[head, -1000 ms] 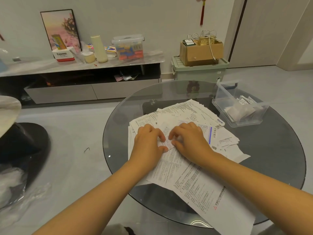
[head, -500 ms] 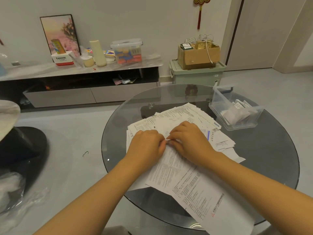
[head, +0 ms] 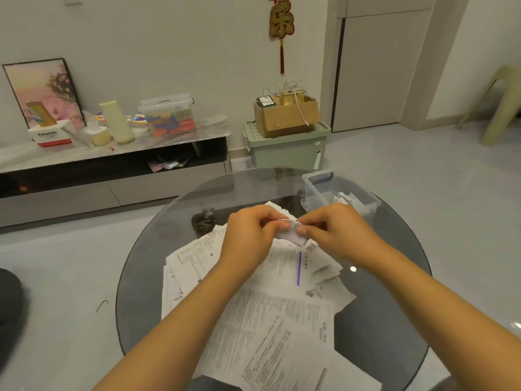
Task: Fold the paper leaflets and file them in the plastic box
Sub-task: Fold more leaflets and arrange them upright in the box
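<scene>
2 hands meet above the far part of the round glass table [head: 146, 277], and between them we see 1 small folded leaflet [head: 291, 234] held clear of the loose sheets [head: 270, 320] spread below: the left hand [head: 251, 238] pinches its left end with curled fingertips, the right hand [head: 335, 232] pinches its right end the same way. We read the leaflet's long axis as running roughly left to right, dipping a little toward the right hand, though motion blur hides its exact edges. The clear plastic box [head: 318, 184] sits just beyond the right hand with folded papers inside.
</scene>
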